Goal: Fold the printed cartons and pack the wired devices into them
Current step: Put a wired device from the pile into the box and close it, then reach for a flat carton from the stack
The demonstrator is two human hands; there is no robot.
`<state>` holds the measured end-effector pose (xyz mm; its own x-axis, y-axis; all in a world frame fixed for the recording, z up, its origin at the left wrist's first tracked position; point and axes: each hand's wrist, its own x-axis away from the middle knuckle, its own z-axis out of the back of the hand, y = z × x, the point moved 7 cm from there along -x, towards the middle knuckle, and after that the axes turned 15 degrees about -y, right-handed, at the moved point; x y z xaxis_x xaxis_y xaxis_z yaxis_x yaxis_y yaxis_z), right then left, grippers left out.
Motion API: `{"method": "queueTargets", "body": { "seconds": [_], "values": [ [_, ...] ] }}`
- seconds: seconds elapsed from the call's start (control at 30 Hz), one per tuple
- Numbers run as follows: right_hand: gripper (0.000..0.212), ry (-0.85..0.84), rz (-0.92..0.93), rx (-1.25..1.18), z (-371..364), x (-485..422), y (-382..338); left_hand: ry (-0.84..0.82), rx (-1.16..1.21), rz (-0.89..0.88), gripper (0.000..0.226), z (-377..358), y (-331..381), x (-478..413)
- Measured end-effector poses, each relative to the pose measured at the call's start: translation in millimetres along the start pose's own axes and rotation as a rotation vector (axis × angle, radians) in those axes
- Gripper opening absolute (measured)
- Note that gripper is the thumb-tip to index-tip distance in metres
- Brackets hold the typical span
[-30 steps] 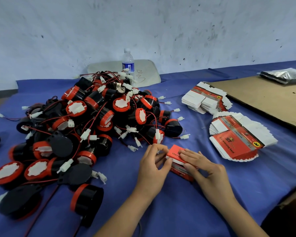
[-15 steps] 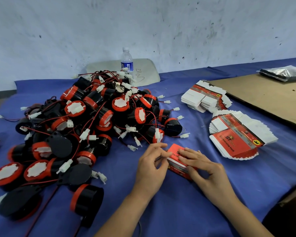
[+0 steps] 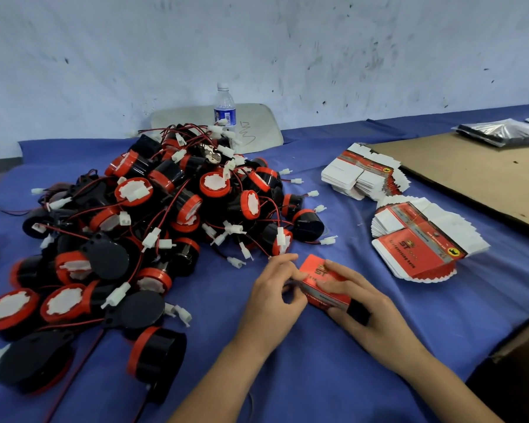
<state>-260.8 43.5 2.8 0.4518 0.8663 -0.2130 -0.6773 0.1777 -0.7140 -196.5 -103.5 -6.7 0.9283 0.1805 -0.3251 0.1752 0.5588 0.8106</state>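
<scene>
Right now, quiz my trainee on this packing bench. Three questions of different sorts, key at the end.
1. True or false: the bottle stands behind the pile of devices.
2. What do the left hand and right hand hold? A) carton B) plug C) bottle
3. How many stacks of flat cartons lie to the right of the pile?

Key: 1 true; 2 A; 3 two.
</scene>
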Motion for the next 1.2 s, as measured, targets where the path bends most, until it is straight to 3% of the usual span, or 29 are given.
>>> {"method": "queueTargets", "body": {
  "seconds": [0.07, 0.17, 0.23, 0.37, 0.47, 0.9, 1.03, 1.2],
  "values": [
    [0.033, 0.077, 0.029, -0.034, 7.7, 3.2, -2.2, -0.129, -0.093, -0.017, 0.04, -9.3, 4.8, -0.1],
    [0.025, 0.23, -0.053, -0.346, 20.3, 10.2, 5.4, -0.264, -0.16, -0.073, 0.068, -18.9, 14.4, 0.4],
    [0.022, 0.268, -0.055, -0.395, 21.9, 14.7, 5.7, -0.305, -0.119, -0.052, 0.064, -22.5, 15.8, 0.5],
    [0.032, 0.285, -0.006, -0.125, 21.3, 18.2, -5.6, -0.335, 0.043, 0.043, 0.053, -28.1, 17.0, 2.4],
    [0.028, 0.346, -0.003, -0.07, 23.3, 20.6, -6.7, -0.353, 0.036, 0.025, 0.051, -32.3, 23.3, 3.5],
    [0.019, 0.412, 0.015, -0.164, 28.0, 26.0, -8.0, -0.334, 0.088, -0.025, 0.048, -33.2, 30.1, 6.3],
    [0.033, 0.566, -0.027, -0.169, 36.7, 36.3, -19.8, -0.224, 0.163, 0.021, 0.063, -25.3, 19.7, 5.4],
    [0.044, 0.834, 0.027, 0.021, 91.8, 65.0, -70.9, -0.158, 0.195, 0.102, 0.048, -20.6, 3.8, 0.0]
  ]
}}
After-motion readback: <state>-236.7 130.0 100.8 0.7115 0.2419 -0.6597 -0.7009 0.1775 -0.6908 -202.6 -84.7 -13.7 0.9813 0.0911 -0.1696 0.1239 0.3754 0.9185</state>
